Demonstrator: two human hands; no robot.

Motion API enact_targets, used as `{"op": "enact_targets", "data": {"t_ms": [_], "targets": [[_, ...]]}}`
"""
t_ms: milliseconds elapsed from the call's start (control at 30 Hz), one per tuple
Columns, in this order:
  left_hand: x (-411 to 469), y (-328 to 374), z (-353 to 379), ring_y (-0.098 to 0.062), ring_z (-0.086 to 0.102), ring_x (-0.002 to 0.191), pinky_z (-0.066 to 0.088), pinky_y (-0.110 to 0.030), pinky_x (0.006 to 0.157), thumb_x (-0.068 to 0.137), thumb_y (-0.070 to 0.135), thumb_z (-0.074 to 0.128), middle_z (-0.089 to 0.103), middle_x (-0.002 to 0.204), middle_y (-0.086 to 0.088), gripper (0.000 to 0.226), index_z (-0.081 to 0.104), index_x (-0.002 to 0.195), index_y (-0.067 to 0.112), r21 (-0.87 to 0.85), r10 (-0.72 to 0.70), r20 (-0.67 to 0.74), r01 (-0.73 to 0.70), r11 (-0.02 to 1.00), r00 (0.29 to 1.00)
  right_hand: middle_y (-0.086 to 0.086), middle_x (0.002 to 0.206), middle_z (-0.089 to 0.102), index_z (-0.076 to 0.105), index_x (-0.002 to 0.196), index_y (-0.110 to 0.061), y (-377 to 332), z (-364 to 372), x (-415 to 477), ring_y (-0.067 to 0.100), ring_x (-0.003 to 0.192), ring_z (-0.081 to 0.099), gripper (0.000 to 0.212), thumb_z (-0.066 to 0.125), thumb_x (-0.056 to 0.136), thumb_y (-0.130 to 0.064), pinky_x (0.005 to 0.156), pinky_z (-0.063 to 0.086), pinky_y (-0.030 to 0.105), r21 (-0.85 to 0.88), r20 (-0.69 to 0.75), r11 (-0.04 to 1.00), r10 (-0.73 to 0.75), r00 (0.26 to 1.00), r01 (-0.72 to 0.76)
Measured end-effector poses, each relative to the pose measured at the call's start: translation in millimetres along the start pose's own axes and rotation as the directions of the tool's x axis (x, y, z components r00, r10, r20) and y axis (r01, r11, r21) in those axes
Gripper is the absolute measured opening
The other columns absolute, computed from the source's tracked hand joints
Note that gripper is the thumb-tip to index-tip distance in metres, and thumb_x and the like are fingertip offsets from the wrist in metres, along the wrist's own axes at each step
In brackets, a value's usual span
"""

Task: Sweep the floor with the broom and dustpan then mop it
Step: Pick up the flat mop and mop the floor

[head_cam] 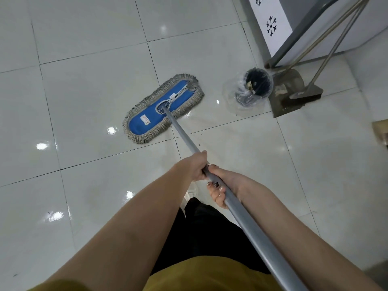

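A flat mop head (147, 120), blue on top with a grey fringe, lies on the glossy white tiled floor (88, 85) in the middle of the view. Its grey handle (184, 137) runs back toward me. My left hand (196, 166) grips the handle higher up the pole, and my right hand (220, 185) grips it just behind, both closed around it. The dustpan (287, 95) and broom (308, 94) stand at the right, their long handles leaning against a grey cabinet (315, 24).
A small waste bin lined with a clear plastic bag (252, 87) stands left of the dustpan. A few dark specks lie on the tiles near the handle. A brownish object shows at the right edge (381, 131). Open floor spreads to the left.
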State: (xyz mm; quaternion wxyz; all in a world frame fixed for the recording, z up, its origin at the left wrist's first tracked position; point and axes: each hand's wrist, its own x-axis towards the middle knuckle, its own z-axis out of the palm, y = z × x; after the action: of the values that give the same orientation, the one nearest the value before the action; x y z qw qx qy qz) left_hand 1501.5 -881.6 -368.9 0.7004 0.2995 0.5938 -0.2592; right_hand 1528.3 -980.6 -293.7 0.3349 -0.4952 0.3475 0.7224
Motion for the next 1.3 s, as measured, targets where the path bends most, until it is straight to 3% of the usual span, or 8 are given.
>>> {"op": "enact_targets", "data": {"t_ms": [233,400,567,767,867,1033,1167,1300], "targets": [[2,59,-15,-0.012,0.056,0.033,0.043,-0.017,0.030,0.100,0.042,0.034,0.056,0.067,-0.007,0.036,0.037,0.100,0.007,-0.036,0.007,-0.015,-0.007,0.999,1.000,0.001,0.042,0.048,0.048,0.062,-0.011,-57,27,-1,0.008,0.024,0.041,0.053,0.062,0.081,-0.058,0.026,0.033,0.012,-0.018,-0.026,0.999,0.035,0.999,-0.035],[-3,99,-41,-0.015,0.058,0.052,0.046,-0.019,0.033,0.099,0.043,0.036,0.058,0.066,-0.007,0.042,0.042,0.083,0.004,-0.057,-0.019,0.011,0.019,0.998,1.000,0.001,0.042,0.045,0.044,0.065,-0.009,-94,63,-7,0.007,0.024,0.039,0.055,0.057,0.085,-0.059,0.027,0.032,0.012,-0.128,-0.083,0.991,0.020,0.996,-0.031],[-6,132,-54,-0.014,0.058,0.037,0.046,-0.020,0.032,0.098,0.042,0.038,0.057,0.064,-0.005,0.041,0.043,0.082,0.004,-0.013,-0.041,0.028,0.042,0.999,0.999,0.003,0.044,0.045,0.046,0.070,-0.009,-124,86,-19,0.010,0.026,0.041,0.052,0.058,0.085,-0.058,0.029,0.037,0.014,-0.171,-0.146,0.985,0.004,0.989,-0.029],[-4,144,-49,-0.013,0.053,0.053,0.042,-0.019,0.028,0.099,0.040,0.037,0.053,0.067,-0.005,0.039,0.043,0.083,0.005,0.053,-0.061,-0.001,0.061,0.997,0.998,0.005,0.045,0.046,0.047,0.075,-0.008,-133,91,-28,0.011,0.026,0.042,0.048,0.058,0.088,-0.052,0.031,0.040,0.015,-0.170,-0.176,0.985,-0.044,0.983,0.014],[-8,152,-47,-0.013,0.052,0.052,0.040,-0.018,0.027,0.099,0.038,0.038,0.051,0.068,-0.005,0.039,0.042,0.081,0.004,0.072,-0.050,-0.027,0.052,0.996,0.998,0.006,0.058,0.047,0.049,0.082,-0.006,-139,93,-37,0.012,0.029,0.045,0.040,0.054,0.094,-0.044,0.033,0.043,0.018,-0.223,-0.156,0.972,-0.110,0.982,0.074],[-16,163,-38,-0.013,0.049,0.021,0.038,-0.018,0.024,0.099,0.039,0.041,0.058,0.047,-0.006,0.043,0.044,0.076,0.003,0.079,-0.047,-0.055,0.051,0.996,0.997,0.009,0.062,0.053,0.052,0.084,-0.002,-144,83,-56,0.016,0.038,0.056,0.027,0.045,0.100,-0.022,0.046,0.054,0.026,-0.342,-0.076,0.922,-0.219,0.973,0.181],[-21,166,-35,-0.012,0.049,0.021,0.039,-0.019,0.024,0.098,0.036,0.044,0.055,0.062,-0.006,0.038,0.043,0.078,0.003,0.056,-0.012,-0.088,0.017,0.998,0.996,0.011,0.060,0.057,0.051,0.091,-0.005,-145,80,-63,0.015,0.040,0.056,0.016,0.044,0.100,-0.017,0.045,0.052,0.025,-0.312,-0.012,0.911,-0.286,0.958,0.268],[-27,174,-33,-0.014,0.054,0.028,0.039,-0.018,0.026,0.097,0.035,0.046,0.055,0.035,-0.005,0.034,0.045,0.081,0.005,-0.048,0.041,-0.080,-0.045,0.998,0.996,0.009,0.062,0.051,0.047,0.091,-0.006,-155,78,-69,0.011,0.037,0.051,0.016,0.040,0.102,-0.017,0.042,0.049,0.019,-0.292,0.088,0.892,-0.334,0.939,0.345]]}}
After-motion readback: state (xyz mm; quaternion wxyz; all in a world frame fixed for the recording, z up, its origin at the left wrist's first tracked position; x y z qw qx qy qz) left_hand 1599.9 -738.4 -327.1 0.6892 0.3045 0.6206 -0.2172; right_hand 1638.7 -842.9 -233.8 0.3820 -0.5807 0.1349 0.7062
